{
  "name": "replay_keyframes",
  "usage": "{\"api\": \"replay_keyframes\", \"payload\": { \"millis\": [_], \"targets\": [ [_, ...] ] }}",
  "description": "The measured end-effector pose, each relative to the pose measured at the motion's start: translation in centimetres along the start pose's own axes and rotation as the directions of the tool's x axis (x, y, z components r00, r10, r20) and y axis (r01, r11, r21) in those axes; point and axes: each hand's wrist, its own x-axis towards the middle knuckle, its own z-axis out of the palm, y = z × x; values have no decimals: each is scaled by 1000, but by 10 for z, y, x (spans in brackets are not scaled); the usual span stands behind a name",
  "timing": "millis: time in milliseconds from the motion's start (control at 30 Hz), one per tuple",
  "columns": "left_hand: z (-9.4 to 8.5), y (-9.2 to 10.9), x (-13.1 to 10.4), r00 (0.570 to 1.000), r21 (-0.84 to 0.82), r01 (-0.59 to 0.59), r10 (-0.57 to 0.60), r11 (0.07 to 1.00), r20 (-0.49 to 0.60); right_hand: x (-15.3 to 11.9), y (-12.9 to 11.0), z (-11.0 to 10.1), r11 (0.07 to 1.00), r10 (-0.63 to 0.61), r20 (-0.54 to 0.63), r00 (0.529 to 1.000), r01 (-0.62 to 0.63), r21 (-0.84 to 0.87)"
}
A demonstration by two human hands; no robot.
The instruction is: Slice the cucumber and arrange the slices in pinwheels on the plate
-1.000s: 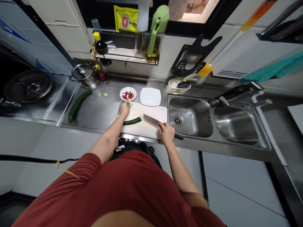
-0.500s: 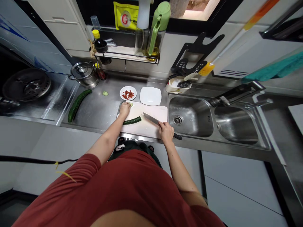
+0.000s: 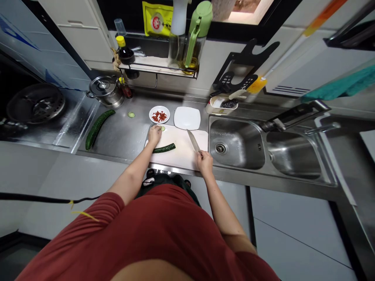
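A knife [image 3: 193,141] is gripped by the right hand [image 3: 204,162]; whether a slice [image 3: 163,128] is pinched by the left hand [image 3: 154,135] is unclear.

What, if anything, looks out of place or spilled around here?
Some sliced cucumber lies on the steel counter, left of the round plate of red pieces, away from the cutting board. That looks stray, though it may be deliberate. I see no damage.
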Motion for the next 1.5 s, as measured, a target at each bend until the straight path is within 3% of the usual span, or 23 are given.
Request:
{"api": "replay_keyframes", "payload": {
  "millis": [133, 300, 400, 533, 733, 900, 1167, 1300, 1500],
  "targets": [
    [-7, 9, -17, 982, -92, 110, -123, 990, -144, 4, -9, -3, 989, -16, -92, 996, 29, 145],
    [-14, 23, -39, 980, -101, 117, -132, 988, -151, 8, -24, -7, 968, 130, -119, 984, -100, 230],
    [-16, 31, -52, 993, -70, 53, -60, 996, -102, 15, -28, -5, 954, 186, -44, 982, -170, 245],
    [-18, 39, -70, 995, -58, -95, 95, 994, 12, 24, -33, 0, 975, 97, 106, 990, -115, 189],
    [-19, 45, -90, 929, -5, -324, 320, 946, 187, 25, -51, 6, 1000, 15, 334, 942, -9, -20],
    [-17, 41, -96, 908, 76, -371, 345, 925, 237, 19, -59, 11, 996, -4, 399, 917, 41, -84],
    [-12, 38, -90, 912, -11, -351, 345, 936, 221, 12, -64, 15, 964, -10, 478, 878, 135, -228],
    [-7, 32, -88, 899, -34, -358, 354, 933, 258, 12, -69, 15, 950, -10, 520, 854, 171, -263],
    [-3, 28, -88, 895, -36, -385, 382, 922, 232, 11, -73, 16, 945, 1, 551, 835, 180, -275]
  ]
}}
